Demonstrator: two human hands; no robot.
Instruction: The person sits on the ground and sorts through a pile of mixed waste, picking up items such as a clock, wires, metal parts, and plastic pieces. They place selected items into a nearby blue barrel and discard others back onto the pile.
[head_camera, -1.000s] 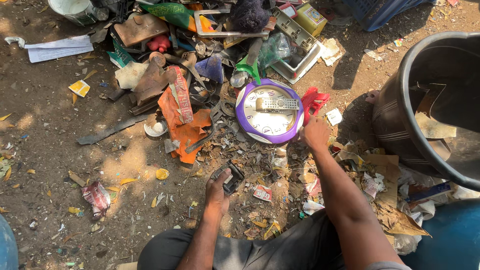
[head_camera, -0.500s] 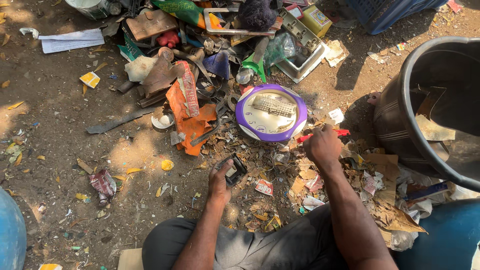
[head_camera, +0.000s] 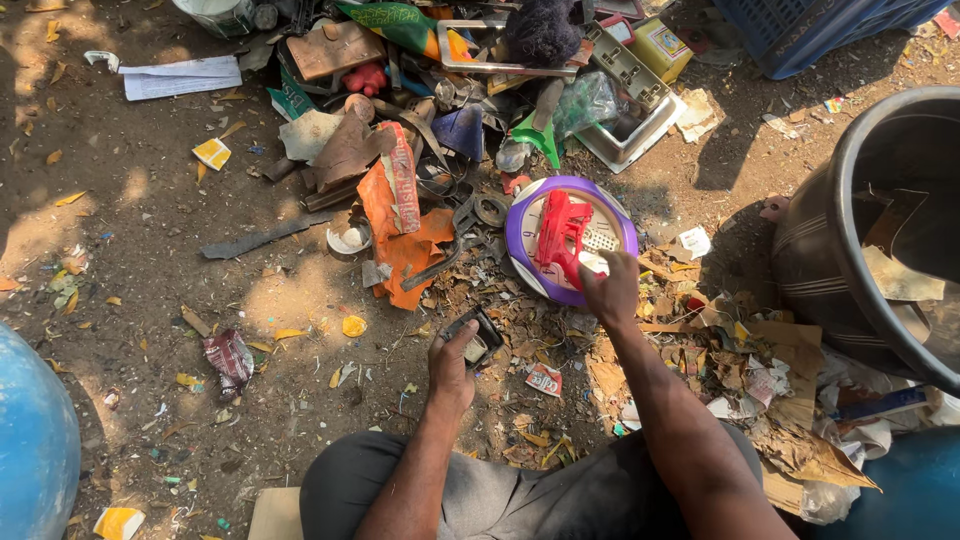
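My right hand (head_camera: 610, 288) holds a red plastic piece (head_camera: 560, 236) over a round purple-rimmed white clock face (head_camera: 522, 222) lying on the dirt ground. My left hand (head_camera: 451, 368) grips a small dark rectangular object (head_camera: 474, 332) just above the litter in front of my knees. The two hands are a short distance apart, the right one higher in the view.
A heap of scrap lies beyond the clock: orange wrappers (head_camera: 400, 225), a metal tray (head_camera: 630, 120), green plastic (head_camera: 540, 130), a brown board (head_camera: 333, 47). A large black tub (head_camera: 820, 260) stands at right, a blue crate (head_camera: 820, 30) top right, a blue drum (head_camera: 35, 440) at left.
My right hand picked the red piece off the ground right of the clock and brought it over the clock face. My left hand kept the dark object, shifting slightly.
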